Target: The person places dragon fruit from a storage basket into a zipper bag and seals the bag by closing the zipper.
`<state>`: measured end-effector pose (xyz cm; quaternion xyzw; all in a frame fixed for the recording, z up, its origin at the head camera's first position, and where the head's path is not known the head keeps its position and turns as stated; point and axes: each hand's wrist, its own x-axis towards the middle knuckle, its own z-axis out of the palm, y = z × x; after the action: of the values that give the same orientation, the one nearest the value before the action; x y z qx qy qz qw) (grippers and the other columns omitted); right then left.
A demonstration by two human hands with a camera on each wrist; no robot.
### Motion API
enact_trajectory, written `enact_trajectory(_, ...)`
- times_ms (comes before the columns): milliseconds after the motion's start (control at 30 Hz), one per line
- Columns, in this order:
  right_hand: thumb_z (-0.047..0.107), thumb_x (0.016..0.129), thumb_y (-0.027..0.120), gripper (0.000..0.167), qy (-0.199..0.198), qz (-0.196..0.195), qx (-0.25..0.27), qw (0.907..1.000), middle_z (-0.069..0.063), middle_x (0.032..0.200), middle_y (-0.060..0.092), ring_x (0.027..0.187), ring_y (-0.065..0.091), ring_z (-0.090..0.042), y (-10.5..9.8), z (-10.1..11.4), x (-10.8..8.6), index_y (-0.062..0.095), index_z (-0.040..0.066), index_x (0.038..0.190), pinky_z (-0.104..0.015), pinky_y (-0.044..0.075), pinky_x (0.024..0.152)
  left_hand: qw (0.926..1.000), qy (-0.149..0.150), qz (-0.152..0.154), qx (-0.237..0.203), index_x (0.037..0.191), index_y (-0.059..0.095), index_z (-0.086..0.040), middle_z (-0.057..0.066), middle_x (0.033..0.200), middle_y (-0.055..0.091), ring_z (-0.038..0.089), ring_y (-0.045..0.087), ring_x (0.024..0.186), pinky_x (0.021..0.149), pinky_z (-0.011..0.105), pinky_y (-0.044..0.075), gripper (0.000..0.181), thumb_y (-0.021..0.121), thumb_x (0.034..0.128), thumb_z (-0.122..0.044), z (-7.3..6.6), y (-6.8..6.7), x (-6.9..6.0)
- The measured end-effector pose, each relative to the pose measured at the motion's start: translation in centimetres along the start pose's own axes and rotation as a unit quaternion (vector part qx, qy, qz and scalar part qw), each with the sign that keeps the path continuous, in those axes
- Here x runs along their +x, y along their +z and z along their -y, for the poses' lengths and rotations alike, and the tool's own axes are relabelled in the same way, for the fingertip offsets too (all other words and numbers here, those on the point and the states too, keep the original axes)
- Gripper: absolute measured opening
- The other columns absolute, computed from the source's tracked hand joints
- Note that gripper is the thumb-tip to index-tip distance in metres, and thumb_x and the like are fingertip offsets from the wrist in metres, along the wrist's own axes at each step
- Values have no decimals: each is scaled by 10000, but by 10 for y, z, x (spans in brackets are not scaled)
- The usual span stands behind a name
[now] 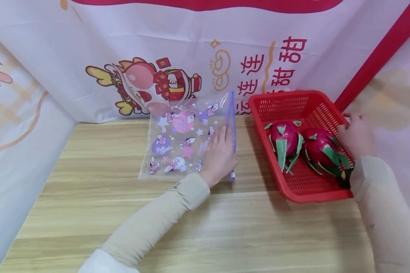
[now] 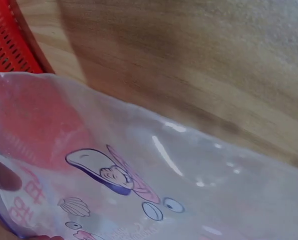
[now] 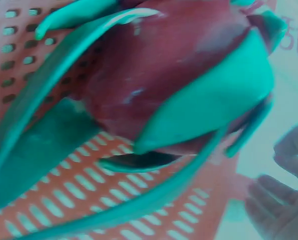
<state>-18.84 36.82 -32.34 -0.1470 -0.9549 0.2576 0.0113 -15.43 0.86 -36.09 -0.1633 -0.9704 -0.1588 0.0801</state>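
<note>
Clear plastic, printed with cartoons, makes up the zip bag on the table, left of the red basket; the left hand rests on it by the purple zip edge, fingers stretched out; whether its thumb pinches the film, I cannot tell; two dragon fruits with green leaves sit side by side in the basket; the right hand is at its right rim, its grip unclear; printed cloth hangs behind.
</note>
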Motion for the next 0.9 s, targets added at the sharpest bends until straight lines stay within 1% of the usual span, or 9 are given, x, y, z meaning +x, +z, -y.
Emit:
enact_trajectory(67, 333, 964, 398, 631, -317, 163, -174, 9992, -358, 1360, 299, 1121, 352, -490, 0, 4, -1, 279, -64, 1440, -681, 360, 937, 10000, -5, 39, -35, 1501, 199, 19, 168, 1568, 246, 321, 290, 1436, 1191, 459, 250, 846, 645, 802, -149, 0, 0, 0)
enact_trajectory(167, 373, 961, 411, 669, -612, 557, -230, 9963, -341, 1237, 395, 932, 510, -403, 0, 10, -4, 279, -107, 1406, -537, 489, 748, 9999, -4, 84, -112, 1516, 162, -6, 146, 1584, 212, 318, 259, 1445, 1189, 491, 241, 891, 658, 794, -168, 0, 2, -1)
enact_trajectory(233, 396, 962, 420, 700, -737, 787, -299, 9937, -328, 1156, 443, 769, 575, -318, -1, 13, -5, 265, -125, 1402, -400, 493, 626, 9997, 14, 123, -194, 1523, 138, -17, 137, 1593, 189, 319, 241, 1452, 1187, 510, 233, 917, 663, 788, -178, 0, 2, -1)
enact_trajectory(300, 393, 963, 443, 723, -820, 994, -322, 9911, -319, 1090, 472, 637, 589, -255, -1, 16, -6, 236, -139, 1408, -329, 487, 546, 9994, 38, 169, -284, 1528, 120, -26, 130, 1602, 163, 323, 223, 1458, 1185, 527, 224, 937, 667, 784, -190, 0, 3, -2)
enact_trajectory(500, 431, 942, 508, 827, -788, 1422, -549, 9852, -321, 1121, 426, 663, 580, -245, -5, 24, -10, 161, -137, 1432, -339, 516, 539, 9987, 137, 243, -429, 1532, 109, -38, 118, 1614, 121, 341, 205, 1463, 1177, 564, 206, 968, 689, 782, -234, 0, 5, -4)
enact_trajectory(633, 449, 922, 547, 859, -858, 1544, -949, 9797, -331, 1121, 446, 756, 575, -292, -9, 24, -11, 180, -144, 1424, -329, 503, 573, 9983, 147, 331, -446, 1533, 105, -41, 114, 1621, 95, 340, 187, 1471, 1179, 565, 193, 973, 696, 786, -238, -1, 7, -5)
enact_trajectory(733, 426, 917, 569, 852, -910, 1626, -1034, 9770, -345, 1129, 457, 771, 583, -294, -12, 24, -12, 189, -150, 1417, -341, 512, 598, 9979, 134, 457, -432, 1535, 83, -44, 108, 1626, 53, 336, 155, 1483, 1185, 561, 166, 984, 696, 790, -238, -1, 7, -5)
enact_trajectory(867, 366, 916, 583, 838, -988, 1675, -1048, 9753, -379, 1160, 422, 707, 612, -248, -15, 23, -14, 169, -162, 1419, -390, 535, 635, 9975, 102, 533, -447, 1538, 63, -51, 102, 1628, 22, 331, 124, 1491, 1185, 571, 154, 1004, 705, 787, -233, -1, 9, -5)
enact_trajectory(900, 366, 914, 584, 848, -1005, 1664, -1128, 9744, -392, 1175, 407, 744, 608, -276, -16, 24, -15, 162, -168, 1420, -431, 536, 676, 9975, 101, 528, -450, 1538, 64, -51, 102, 1628, 20, 330, 122, 1492, 1184, 574, 158, 1009, 709, 783, -229, -1, 9, -5)
